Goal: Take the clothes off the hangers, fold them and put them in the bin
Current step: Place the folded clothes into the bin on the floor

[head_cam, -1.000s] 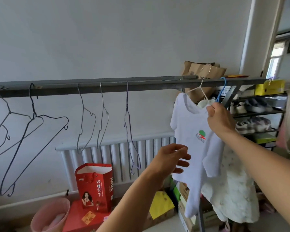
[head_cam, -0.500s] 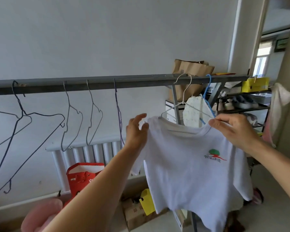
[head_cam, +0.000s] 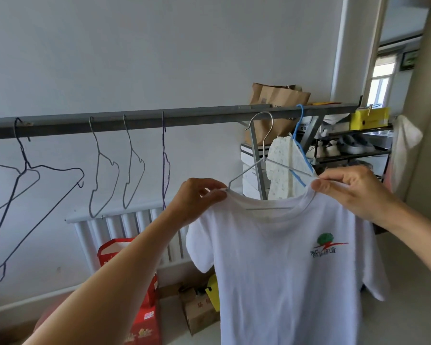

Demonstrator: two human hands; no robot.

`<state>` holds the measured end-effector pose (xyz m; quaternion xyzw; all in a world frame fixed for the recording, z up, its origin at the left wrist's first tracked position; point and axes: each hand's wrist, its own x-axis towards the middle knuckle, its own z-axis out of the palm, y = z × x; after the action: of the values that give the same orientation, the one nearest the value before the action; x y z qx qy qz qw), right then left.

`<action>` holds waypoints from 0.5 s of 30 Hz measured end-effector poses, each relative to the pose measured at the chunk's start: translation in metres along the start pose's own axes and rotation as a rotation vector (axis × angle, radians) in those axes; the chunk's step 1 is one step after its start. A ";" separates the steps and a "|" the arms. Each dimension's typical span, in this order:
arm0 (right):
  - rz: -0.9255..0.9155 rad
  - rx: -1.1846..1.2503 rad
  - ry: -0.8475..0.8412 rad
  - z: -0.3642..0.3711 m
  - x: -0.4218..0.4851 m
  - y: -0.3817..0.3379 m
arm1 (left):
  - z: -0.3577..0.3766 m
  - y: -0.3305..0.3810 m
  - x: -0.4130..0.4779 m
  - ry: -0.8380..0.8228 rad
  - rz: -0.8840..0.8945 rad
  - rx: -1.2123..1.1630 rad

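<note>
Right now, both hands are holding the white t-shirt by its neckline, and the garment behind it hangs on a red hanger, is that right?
Not quite: that is a blue hanger, not a red one. The head view shows the left hand and right hand holding the white t-shirt by its neckline, with the patterned garment behind it on that hanger.

- A rail (head_cam: 159, 120) runs across the middle of the frame; bare hangers (head_cam: 98, 150) hang from its left half.
- At lower right I hold a T-shirt (head_cam: 284, 270) by its collar, my left hand (head_cam: 197, 197) at the collar's left end and my right hand (head_cam: 351, 190) at its right end.
- A hanger (head_cam: 263, 158) sits inside the collar, its hook up by the rail.
- Behind the T-shirt, another garment (head_cam: 281, 170) hangs from the rail.
- A radiator (head_cam: 125, 227) stands under the rail against the wall, with a bag (head_cam: 144, 317) on the floor before it.
- A shelf rack (head_cam: 353, 151) stands at the right, behind my right hand.
</note>
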<state>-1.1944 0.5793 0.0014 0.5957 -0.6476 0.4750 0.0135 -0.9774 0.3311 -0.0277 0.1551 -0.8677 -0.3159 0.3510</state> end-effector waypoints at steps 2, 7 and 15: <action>-0.015 -0.013 -0.013 0.001 0.000 0.000 | -0.003 0.001 -0.004 0.004 0.029 0.030; -0.012 -0.042 -0.066 0.005 0.002 0.001 | -0.011 0.007 -0.010 0.112 -0.005 -0.029; -0.014 0.052 -0.020 0.033 0.008 -0.020 | -0.002 0.040 -0.007 0.210 0.068 -0.099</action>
<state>-1.1628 0.5555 0.0000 0.6053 -0.6309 0.4854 -0.0050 -0.9728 0.3635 -0.0036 0.1402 -0.8144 -0.3282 0.4576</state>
